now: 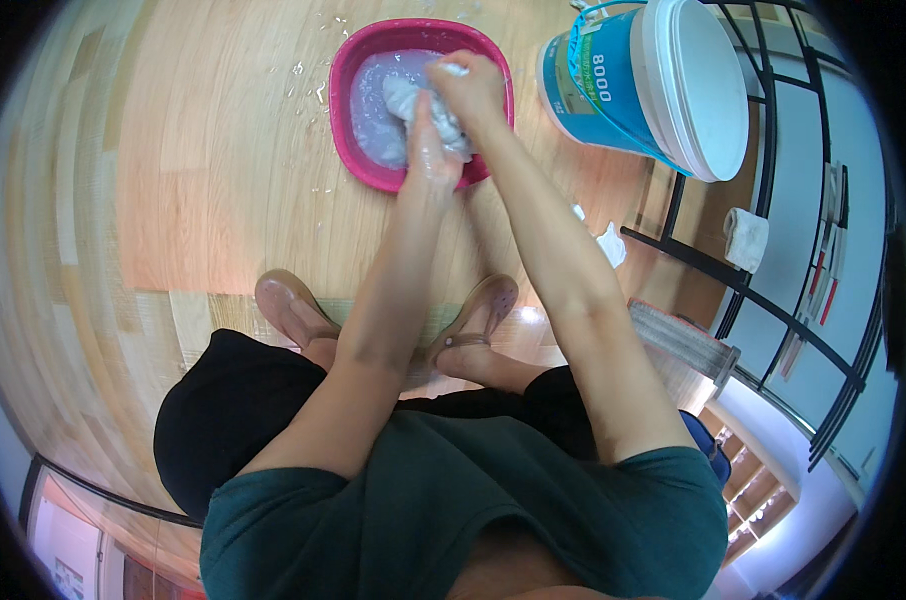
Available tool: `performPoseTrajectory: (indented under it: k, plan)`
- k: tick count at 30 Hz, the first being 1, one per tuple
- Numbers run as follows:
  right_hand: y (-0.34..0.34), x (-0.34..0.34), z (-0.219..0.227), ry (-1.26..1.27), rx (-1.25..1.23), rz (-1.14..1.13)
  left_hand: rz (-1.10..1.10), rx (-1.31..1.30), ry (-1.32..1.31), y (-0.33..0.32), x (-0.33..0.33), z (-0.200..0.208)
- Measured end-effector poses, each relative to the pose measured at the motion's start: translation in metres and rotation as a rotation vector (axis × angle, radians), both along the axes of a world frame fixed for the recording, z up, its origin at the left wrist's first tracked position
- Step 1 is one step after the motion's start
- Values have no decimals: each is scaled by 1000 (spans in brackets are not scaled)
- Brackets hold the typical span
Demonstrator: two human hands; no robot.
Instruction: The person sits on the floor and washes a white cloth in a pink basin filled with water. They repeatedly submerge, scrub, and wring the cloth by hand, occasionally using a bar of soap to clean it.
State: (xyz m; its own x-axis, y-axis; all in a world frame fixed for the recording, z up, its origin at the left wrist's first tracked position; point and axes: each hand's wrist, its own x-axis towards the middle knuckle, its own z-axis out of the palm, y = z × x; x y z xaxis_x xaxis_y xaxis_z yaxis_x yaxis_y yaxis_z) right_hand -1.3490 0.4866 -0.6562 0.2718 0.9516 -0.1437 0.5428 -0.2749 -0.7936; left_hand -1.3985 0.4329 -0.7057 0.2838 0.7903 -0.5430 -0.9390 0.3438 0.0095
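Pink basin [351, 75] sits on the wooden floor [203, 180], straight ahead of the person's sandalled feet. It holds cloudy, soapy water. Droplets and wet streaks lie on the floor just beside the basin's left rim.

Both hands are over the basin, wrists together. A pale, wet cloth [405, 98] is bunched between them, partly above the water, near the basin's right half.

Left hand [428, 155]: fingers closed around the lower part of the cloth, at the near rim of the basin; skin looks wet and sudsy.

Right hand [468, 85]: curled tight on the upper end of the cloth, toward the far right of the basin, knuckles up.

Right of the basin, near but apart from it: a large blue-and-white bucket [638, 85] with a white lid, lying tilted in this view. Further right of the basin, a black metal rack [763, 150] with a rolled white towel [745, 238] on it. Small white scraps [610, 243] on the floor between basin and rack.

The person squats, in a dark green top and black lower garment, with tan sandals [291, 305] on the near side of the basin.
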Motion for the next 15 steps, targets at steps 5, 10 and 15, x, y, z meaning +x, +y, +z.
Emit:
performPoseTrajectory:
  k: [5,10,15]
  plan:
    - [-64,-39,-7,-208,430,220,97,321,-410,-3,-13,-87]
    - [0,14,-22,182,72,-76,-66,-109,75,6,6,9]
    - [-87,-44,-5,385,117,23,-160,321,-306,10,-45,-43]
